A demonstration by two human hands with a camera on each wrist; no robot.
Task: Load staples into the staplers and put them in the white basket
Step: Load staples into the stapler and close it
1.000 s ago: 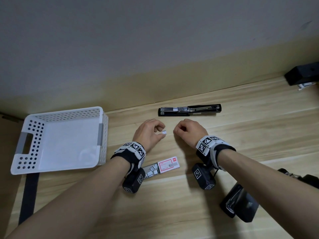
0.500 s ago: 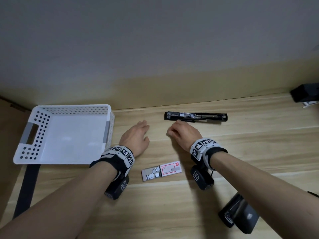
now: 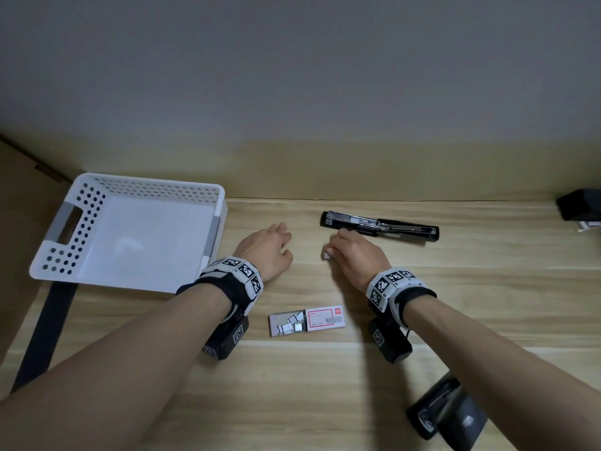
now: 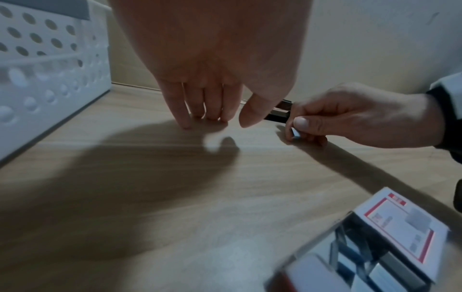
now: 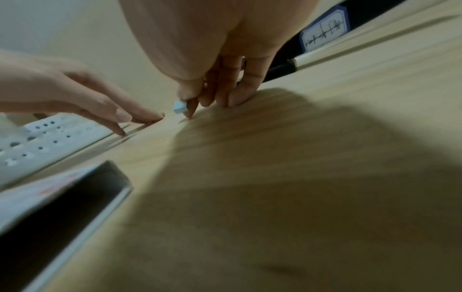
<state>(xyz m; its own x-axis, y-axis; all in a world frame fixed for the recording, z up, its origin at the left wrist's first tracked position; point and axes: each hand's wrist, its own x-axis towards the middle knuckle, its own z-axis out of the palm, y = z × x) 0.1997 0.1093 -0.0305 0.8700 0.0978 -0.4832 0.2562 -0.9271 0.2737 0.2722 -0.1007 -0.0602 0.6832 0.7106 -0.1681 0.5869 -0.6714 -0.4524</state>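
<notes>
Staple strip pinched in my right hand, just short of the opened stapler.

My right hand (image 3: 354,258) pinches a small staple strip (image 5: 179,107) between thumb and forefinger, fingertips on the table (image 3: 487,288), just in front of the opened black stapler (image 3: 380,225). My left hand (image 3: 265,252) lies with straight fingers touching the table, left of that stapler. The white basket (image 3: 130,236) sits farther left of the stapler, the staple box (image 3: 307,320) nearer me, another stapler (image 3: 445,415) nearer still, to the right.
</notes>
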